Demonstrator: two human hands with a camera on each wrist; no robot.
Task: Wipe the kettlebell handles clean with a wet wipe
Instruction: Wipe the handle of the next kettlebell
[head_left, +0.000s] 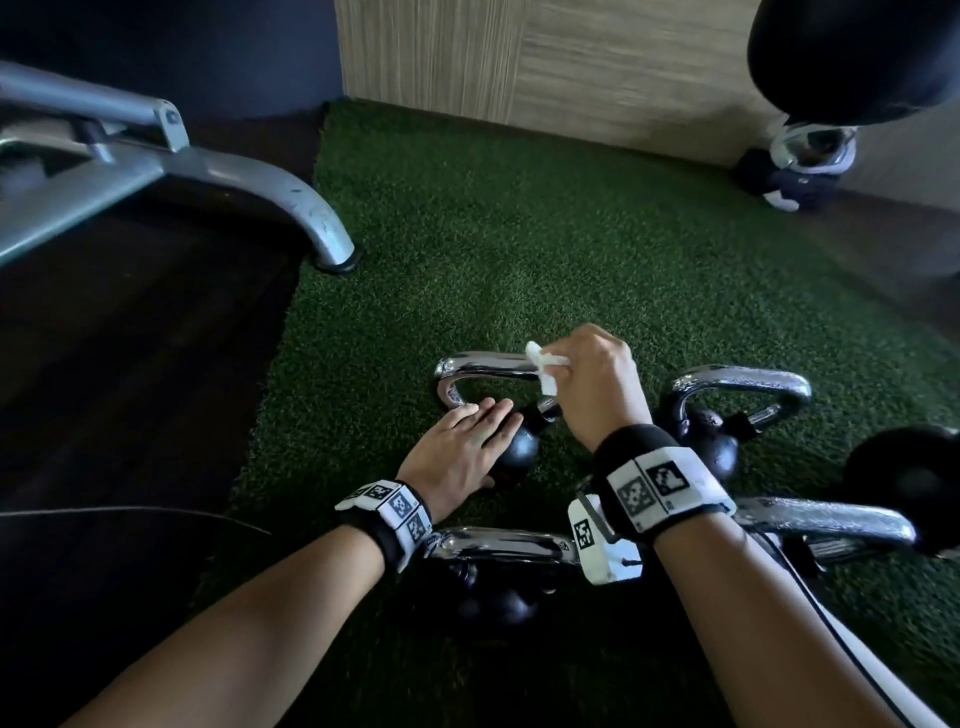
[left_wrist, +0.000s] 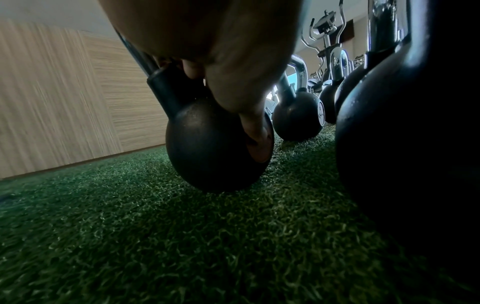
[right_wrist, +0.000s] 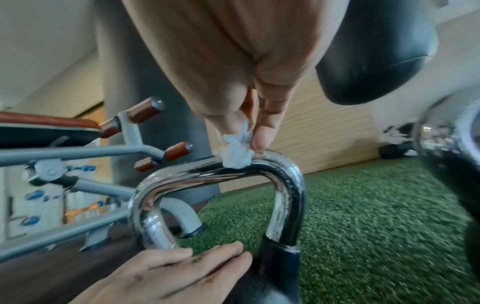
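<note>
- Right hand (head_left: 597, 384): pinched a crumpled wet wipe (right_wrist: 237, 155) between thumb and fingertips, pressed onto the top bar of the chrome handle (right_wrist: 207, 174).
- Left hand (head_left: 457, 452): laid flat, fingers straight and together, on the black kettlebell (left_wrist: 213, 144).
- Kettlebell: stood upright on green turf (head_left: 519, 260), beside other kettlebells (head_left: 727, 410).
</note>
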